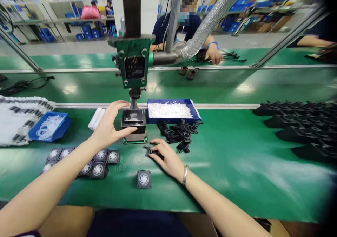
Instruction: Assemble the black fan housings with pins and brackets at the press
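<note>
My left hand [112, 123] is open beside the press's black block [133, 119], thumb and fingers spread around its left side and holding nothing. Above that block rises the green press head [135, 63]. My right hand [167, 158] pinches a small black plastic part [152, 153] with a round hub, low over the green table in front of the press base. A square black fan-like piece with a white swirl [144, 179] lies alone nearer to me. Behind my right hand is a heap of loose black plastic parts [179, 133].
A blue tray of white strips [172, 102] stands behind the heap. At left are a blue bin [67, 124] of white rings and several fan-like pieces [98, 169] partly under my left forearm. Rows of black parts [295, 128] line the right. Across the bench sits a co-worker [195, 26].
</note>
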Available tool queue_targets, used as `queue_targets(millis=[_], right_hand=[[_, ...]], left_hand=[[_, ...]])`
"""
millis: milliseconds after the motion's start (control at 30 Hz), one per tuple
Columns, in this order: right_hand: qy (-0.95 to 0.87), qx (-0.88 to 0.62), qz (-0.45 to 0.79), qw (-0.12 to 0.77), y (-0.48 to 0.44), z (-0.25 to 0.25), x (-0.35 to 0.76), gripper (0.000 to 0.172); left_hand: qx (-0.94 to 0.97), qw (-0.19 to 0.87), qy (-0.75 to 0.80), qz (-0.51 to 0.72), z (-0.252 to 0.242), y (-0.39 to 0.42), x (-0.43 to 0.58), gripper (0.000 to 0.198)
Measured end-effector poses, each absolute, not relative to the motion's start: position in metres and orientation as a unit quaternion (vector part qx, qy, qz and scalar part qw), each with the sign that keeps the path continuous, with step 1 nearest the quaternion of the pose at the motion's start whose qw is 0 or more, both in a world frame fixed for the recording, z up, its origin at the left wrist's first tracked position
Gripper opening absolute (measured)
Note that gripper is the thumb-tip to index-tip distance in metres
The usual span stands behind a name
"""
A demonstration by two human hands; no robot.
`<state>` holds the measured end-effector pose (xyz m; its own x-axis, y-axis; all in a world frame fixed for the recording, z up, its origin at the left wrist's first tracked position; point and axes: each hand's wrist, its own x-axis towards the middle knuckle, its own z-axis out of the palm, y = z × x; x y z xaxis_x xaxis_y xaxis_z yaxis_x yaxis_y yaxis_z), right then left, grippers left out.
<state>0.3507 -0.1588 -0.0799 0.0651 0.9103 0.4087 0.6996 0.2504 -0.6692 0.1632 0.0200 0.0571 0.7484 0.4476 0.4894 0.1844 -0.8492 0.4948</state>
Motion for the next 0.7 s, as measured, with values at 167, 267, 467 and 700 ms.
queue_targets(millis=[167,267,467,700], right_hand=[[-0.656,-0.615,0.135,0.415,-0.160,-0.083,0.353,0.017],[-0.668,-0.609,0.143,0.402,-0.162,-0.080,0.352,0.018],[-0.676,-0.606,0.156,0.389,-0.164,-0.078,0.356,0.013],[-0.653,-0.626,0.116,0.410,-0.178,-0.031,0.347,0.016]], left_hand=[[0.950,0.279,0.104,0.097,0.043,-0.063,0.130,0.086],[0.931,0.328,0.144,0.071,0.003,-0.094,0.118,0.082],[0.864,0.413,0.219,0.186,-0.053,-0.108,0.113,0.055],[0.800,0.493,0.220,0.263,-0.070,-0.110,0.116,0.062]])
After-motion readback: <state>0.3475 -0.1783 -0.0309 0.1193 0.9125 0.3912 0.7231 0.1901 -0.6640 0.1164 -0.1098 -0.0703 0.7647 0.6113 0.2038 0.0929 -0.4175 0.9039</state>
